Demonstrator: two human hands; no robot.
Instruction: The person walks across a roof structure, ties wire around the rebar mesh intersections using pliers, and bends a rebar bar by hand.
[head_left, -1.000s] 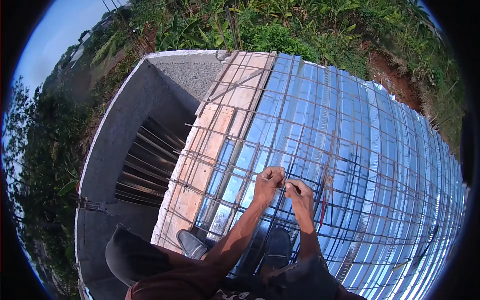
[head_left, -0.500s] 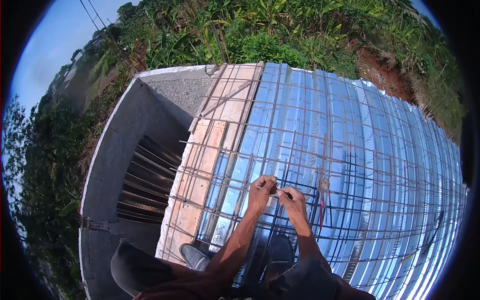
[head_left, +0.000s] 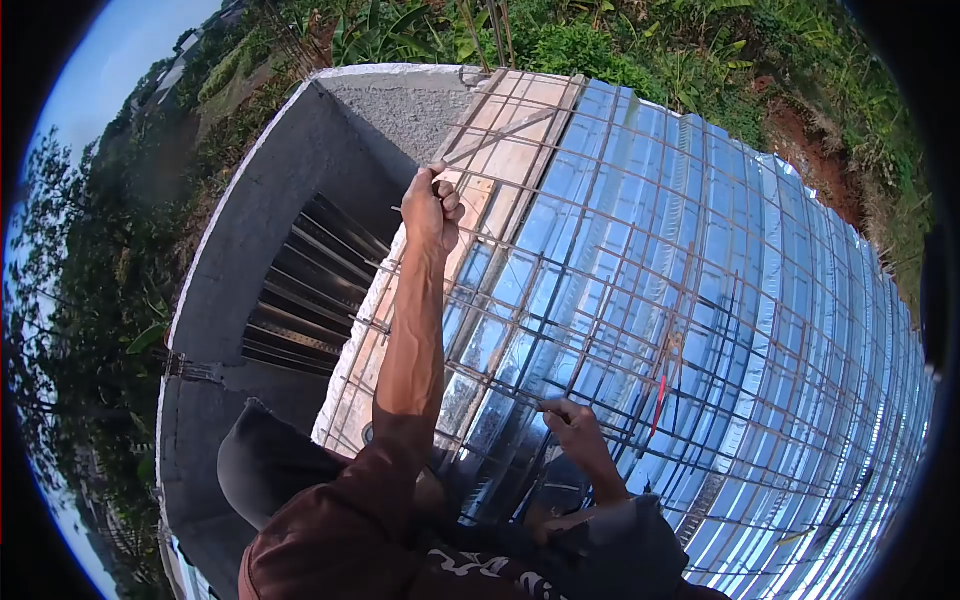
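- I see two hands, the wearer's own, held well apart from each other.
- The left hand is raised over the edge of the boards, fingers curled in; I cannot tell whether they are clamped on anything.
- The right hand is lower, thumb and forefinger close together at the mesh; I cannot make out whether a wire sits between them.
- One rebar mesh lies beneath both hands, running from just beside the right fingertips out to the far right; its bars are too many for me to count.
- One slim red object rests on the mesh, right of the right hand.
- Under the mesh I have ribbed metal decking and, to its left, at least two wooden boards, one diagonal strip across the upper.
- Further left, two grey wall faces meet at a corner.
- Beyond stands green vegetation.
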